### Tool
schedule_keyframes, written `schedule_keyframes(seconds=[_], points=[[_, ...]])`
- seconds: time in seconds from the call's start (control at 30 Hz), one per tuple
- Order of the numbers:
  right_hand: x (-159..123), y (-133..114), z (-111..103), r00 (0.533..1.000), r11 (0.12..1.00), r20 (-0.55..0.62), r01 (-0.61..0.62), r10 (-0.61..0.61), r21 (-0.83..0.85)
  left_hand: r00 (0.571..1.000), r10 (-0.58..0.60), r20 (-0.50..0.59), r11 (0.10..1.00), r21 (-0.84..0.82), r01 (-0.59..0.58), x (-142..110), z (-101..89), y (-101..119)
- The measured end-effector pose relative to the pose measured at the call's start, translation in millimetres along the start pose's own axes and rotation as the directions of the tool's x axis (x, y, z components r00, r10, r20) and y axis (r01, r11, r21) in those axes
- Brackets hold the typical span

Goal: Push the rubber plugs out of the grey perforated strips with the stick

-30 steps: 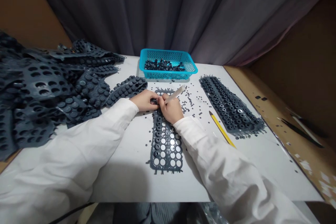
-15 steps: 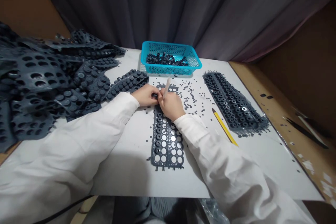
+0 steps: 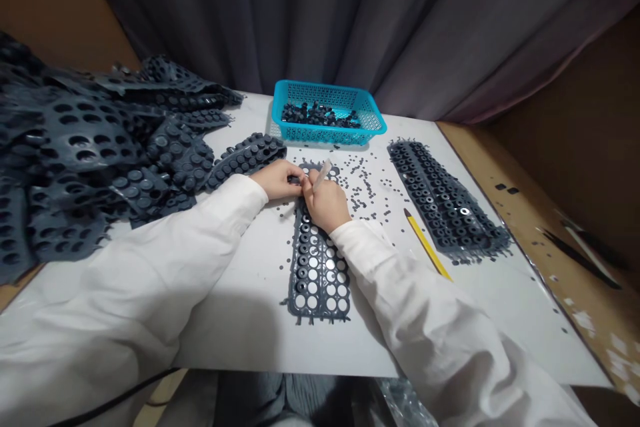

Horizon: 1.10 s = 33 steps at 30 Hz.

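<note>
So here's my bench right now. My right hand (image 3: 325,201) is curled shut around a pale flat stick (image 3: 323,173), and my left hand (image 3: 277,180) comes in from the other side with its fingertips (image 3: 295,177) together, right up against the right hand. Can't tell if the left one is pinching anything, since that spot is hidden.

Both hands are over the top end of a perforated grey rubber sheet (image 3: 314,260), a matte strip of round holes with some ringed studs still in it, lying lengthwise on a white table (image 3: 240,327). Tiny dark rubber bits (image 3: 363,190) are scattered just beyond it.

Past that there's a blue plastic mesh basket (image 3: 295,95) holding a heap of dark rubber studs (image 3: 320,115). To my left is a big floppy pile of holed rubber sheets (image 3: 80,140), and to my right a studded sheet (image 3: 445,203) with a yellow pencil (image 3: 425,243) beside it. Dark tweezers (image 3: 580,259) lie on a tan board (image 3: 565,227) off the table's right edge, and a grey pleated curtain (image 3: 250,13) hangs behind everything.

Compared with a second ago, the stick has tilted up more steeply and less of it shows above my fingers.
</note>
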State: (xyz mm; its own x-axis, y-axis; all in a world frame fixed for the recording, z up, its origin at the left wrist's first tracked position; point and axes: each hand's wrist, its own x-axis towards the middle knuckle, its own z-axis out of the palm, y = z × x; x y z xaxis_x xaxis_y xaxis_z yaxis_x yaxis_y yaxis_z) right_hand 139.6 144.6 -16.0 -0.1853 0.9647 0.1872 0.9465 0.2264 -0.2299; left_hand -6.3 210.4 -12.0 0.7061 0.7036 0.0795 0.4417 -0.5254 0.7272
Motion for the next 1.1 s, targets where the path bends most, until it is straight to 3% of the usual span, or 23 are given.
schedule_keyframes(seconds=[0.17,0.27,0.4,0.5,0.8,0.97,1.1], points=[[0.9,1.5,1.7,0.999,0.999,-0.033,-0.021,0.022,0.046,0.999,0.034,-0.022,0.997,0.066,-0.032,-0.8,1.8,1.0],[2.3,5.3,2.2,0.995,0.985,-0.090,-0.019,0.035,0.173,0.998,0.065,-0.011,0.994,0.093,-0.063,-1.2,3.1,2.7],[4.3,13.7,3.5,0.965,0.879,-0.231,0.001,0.124,0.476,0.999,0.039,-0.001,0.999,0.027,-0.039,-2.2,3.3,3.8],[4.6,17.6,4.3,0.952,0.801,-0.251,0.009,0.177,0.599,1.000,0.000,0.008,1.000,-0.009,0.000,-3.1,2.5,4.7],[3.7,18.3,4.5,0.958,0.785,-0.246,0.035,0.150,0.618,1.000,-0.028,0.011,0.999,-0.031,0.028,-4.1,1.6,8.1],[3.0,15.8,3.3,0.970,0.846,-0.229,0.056,0.080,0.530,1.000,0.021,0.005,0.999,-0.028,-0.021,-3.7,3.7,4.4],[0.6,10.8,0.3,0.984,0.914,-0.166,0.002,0.071,0.405,0.999,0.042,0.024,0.998,-0.048,-0.041,-2.9,3.4,2.9]])
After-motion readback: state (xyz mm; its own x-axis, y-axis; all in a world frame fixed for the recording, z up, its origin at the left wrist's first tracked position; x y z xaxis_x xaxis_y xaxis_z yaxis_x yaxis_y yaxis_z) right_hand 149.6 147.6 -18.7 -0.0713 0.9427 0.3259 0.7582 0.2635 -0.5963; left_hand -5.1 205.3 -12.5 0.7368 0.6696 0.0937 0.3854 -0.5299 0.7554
